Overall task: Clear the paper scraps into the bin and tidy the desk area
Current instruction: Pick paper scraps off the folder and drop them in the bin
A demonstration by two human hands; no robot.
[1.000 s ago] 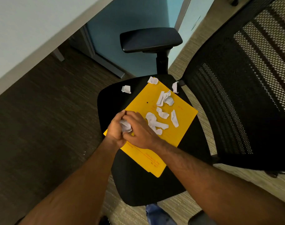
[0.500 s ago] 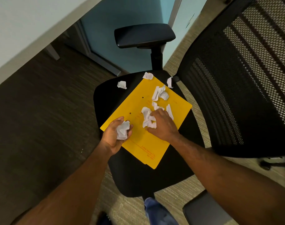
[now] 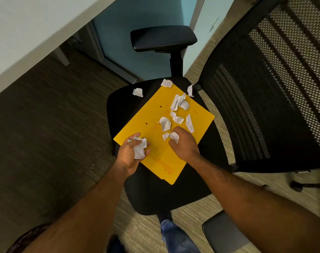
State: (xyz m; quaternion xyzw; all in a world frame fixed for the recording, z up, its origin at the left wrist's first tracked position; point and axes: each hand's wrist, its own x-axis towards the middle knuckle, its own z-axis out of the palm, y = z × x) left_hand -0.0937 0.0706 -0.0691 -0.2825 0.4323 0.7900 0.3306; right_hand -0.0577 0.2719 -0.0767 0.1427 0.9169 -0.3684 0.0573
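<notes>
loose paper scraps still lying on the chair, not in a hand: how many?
7, maybe more under the hands. Crumpled white paper scraps: three off the yellow folder at the black seat's far edge; four on the folder.

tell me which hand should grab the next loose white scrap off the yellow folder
Right. The right hand is on the yellow paper folder, fingers closing on a small crumpled white scrap, other scraps just beyond. The left hand is already full of a white paper wad.
</notes>
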